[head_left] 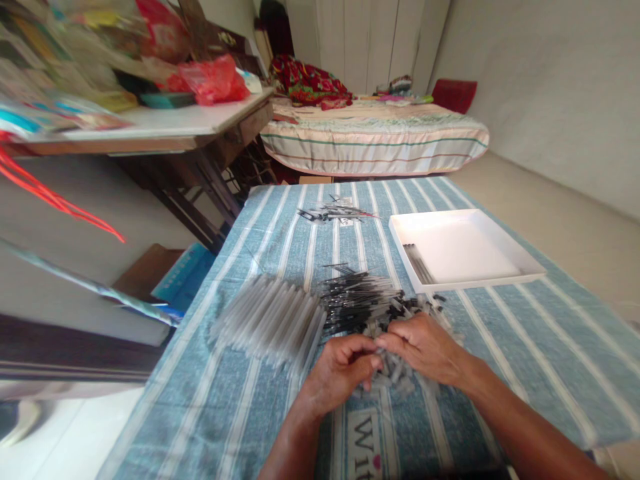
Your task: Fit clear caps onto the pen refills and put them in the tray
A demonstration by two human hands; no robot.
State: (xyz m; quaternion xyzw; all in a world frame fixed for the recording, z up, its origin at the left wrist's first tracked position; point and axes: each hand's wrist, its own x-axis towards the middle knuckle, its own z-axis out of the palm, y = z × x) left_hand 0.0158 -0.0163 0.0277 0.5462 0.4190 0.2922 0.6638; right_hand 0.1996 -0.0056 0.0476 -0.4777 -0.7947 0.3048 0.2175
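My left hand (345,365) and my right hand (423,347) meet above a heap of small translucent grey pen caps (395,380). The fingers of both are closed in a pinch, tips nearly touching, and what they hold is too small and hidden to make out. Left of them lies a pile of frosted grey pen barrels (273,317), side by side. Just beyond my hands is a bundle of dark pen refills (355,297), with small black pieces (415,305) at its right.
A shallow white box (465,247) at the right holds a few grey pens (419,263) along its left side. Farther back lie loose dark refills (335,212). The striped cloth (200,393) covers the table. A cluttered desk (165,130) stands left, a bed (375,137) behind.
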